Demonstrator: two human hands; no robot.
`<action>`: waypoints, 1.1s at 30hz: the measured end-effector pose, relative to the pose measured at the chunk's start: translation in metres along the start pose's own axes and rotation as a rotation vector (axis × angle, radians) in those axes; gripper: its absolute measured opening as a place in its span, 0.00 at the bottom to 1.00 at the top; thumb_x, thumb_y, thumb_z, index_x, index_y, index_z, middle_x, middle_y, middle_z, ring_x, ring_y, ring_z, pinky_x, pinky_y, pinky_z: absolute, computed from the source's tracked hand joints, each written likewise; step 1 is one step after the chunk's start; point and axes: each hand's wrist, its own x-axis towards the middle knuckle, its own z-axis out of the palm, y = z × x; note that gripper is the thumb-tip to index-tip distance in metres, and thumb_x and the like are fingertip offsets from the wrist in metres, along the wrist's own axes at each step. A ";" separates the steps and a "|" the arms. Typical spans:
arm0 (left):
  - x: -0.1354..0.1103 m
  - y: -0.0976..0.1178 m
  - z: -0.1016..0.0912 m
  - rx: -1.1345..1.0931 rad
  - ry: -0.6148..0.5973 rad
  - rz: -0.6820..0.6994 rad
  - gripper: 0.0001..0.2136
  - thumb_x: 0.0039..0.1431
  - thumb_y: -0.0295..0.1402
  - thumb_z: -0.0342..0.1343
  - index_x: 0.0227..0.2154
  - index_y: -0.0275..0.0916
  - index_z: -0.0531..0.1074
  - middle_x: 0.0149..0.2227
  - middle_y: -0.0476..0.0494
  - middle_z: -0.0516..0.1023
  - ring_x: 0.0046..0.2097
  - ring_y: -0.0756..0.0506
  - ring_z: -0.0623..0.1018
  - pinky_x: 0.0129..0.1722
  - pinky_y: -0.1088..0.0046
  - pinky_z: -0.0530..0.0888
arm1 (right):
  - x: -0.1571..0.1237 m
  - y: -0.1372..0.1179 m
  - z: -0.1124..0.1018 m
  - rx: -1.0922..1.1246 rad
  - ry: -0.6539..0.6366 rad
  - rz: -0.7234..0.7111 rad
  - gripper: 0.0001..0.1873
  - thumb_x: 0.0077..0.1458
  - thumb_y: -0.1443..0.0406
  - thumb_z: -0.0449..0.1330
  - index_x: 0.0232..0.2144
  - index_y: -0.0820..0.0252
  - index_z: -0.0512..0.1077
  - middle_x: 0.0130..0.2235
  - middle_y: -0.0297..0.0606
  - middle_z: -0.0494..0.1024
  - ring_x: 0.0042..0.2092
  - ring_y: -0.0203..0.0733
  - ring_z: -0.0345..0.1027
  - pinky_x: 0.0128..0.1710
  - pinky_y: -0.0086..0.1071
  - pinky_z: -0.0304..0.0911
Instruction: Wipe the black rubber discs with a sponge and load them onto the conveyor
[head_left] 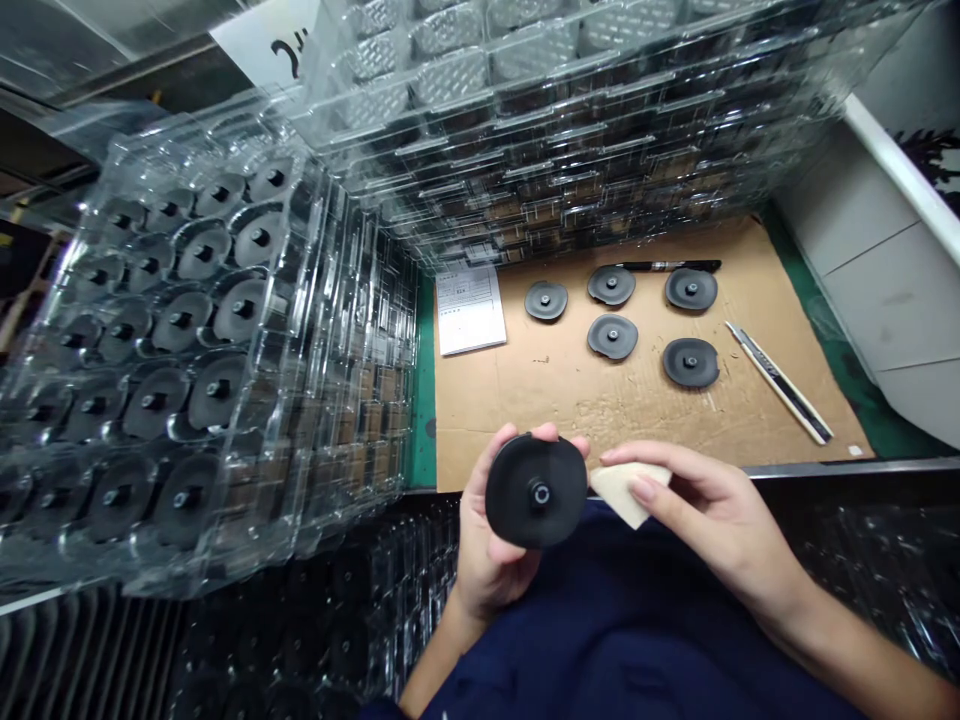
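Observation:
A round black part with a short central stem [517, 500] is gripped by my left hand [486, 560], its stem side facing up at me. Between thumb and fingers my right hand [701, 500] pinches a cream-coloured wedge, perhaps a sponge [628, 488]. The wedge's tip is close to the right rim of the black part; whether they touch I cannot tell. Beyond my hands, several similar black parts [690, 362] lie on a brown cardboard sheet [525, 420], stems upward.
Clear plastic trays filled with black parts [202, 300] are stacked at the left. More clear trays [600, 130] rise along the back. On the cardboard are a printed paper pad [471, 312], a black pen [675, 266] and a utility knife [780, 383].

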 end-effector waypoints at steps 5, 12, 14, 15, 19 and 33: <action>0.002 -0.002 -0.001 -0.012 -0.006 -0.008 0.25 0.39 0.43 0.67 0.45 0.56 0.72 0.48 0.52 0.75 0.51 0.38 0.74 0.53 0.61 0.69 | 0.001 0.002 -0.001 -0.009 -0.006 0.028 0.11 0.57 0.61 0.57 0.43 0.49 0.74 0.43 0.32 0.77 0.42 0.37 0.72 0.38 0.25 0.66; 0.011 -0.007 -0.010 -0.062 0.039 -0.065 0.23 0.43 0.45 0.63 0.46 0.53 0.71 0.53 0.49 0.72 0.53 0.38 0.73 0.50 0.65 0.72 | 0.004 0.007 0.003 -0.013 -0.008 0.028 0.12 0.56 0.60 0.57 0.42 0.52 0.74 0.43 0.34 0.77 0.42 0.38 0.72 0.42 0.28 0.66; 0.011 -0.009 -0.011 -0.070 0.050 -0.080 0.23 0.45 0.46 0.62 0.47 0.52 0.71 0.53 0.48 0.71 0.53 0.38 0.72 0.49 0.67 0.73 | 0.005 0.007 0.003 -0.008 -0.013 0.034 0.12 0.56 0.60 0.57 0.42 0.54 0.74 0.43 0.35 0.77 0.42 0.39 0.72 0.42 0.29 0.67; 0.011 -0.009 -0.012 -0.072 0.057 -0.088 0.23 0.46 0.46 0.61 0.47 0.52 0.70 0.54 0.48 0.71 0.53 0.38 0.72 0.48 0.67 0.73 | 0.006 0.007 0.003 -0.006 -0.014 0.038 0.12 0.56 0.60 0.57 0.43 0.54 0.74 0.43 0.36 0.77 0.42 0.39 0.72 0.42 0.29 0.67; 0.010 -0.012 -0.014 -0.068 0.072 -0.111 0.24 0.48 0.47 0.59 0.49 0.51 0.69 0.55 0.46 0.69 0.54 0.37 0.72 0.50 0.64 0.72 | 0.007 0.008 0.004 0.001 -0.023 0.044 0.12 0.56 0.60 0.57 0.42 0.55 0.74 0.42 0.36 0.78 0.41 0.39 0.72 0.41 0.29 0.67; 0.014 -0.018 -0.016 -0.015 0.136 -0.116 0.23 0.53 0.43 0.57 0.52 0.46 0.66 0.52 0.42 0.72 0.53 0.41 0.72 0.53 0.64 0.69 | 0.034 -0.022 0.015 -0.250 0.092 -0.418 0.13 0.58 0.65 0.54 0.45 0.56 0.70 0.42 0.37 0.76 0.42 0.39 0.69 0.41 0.33 0.66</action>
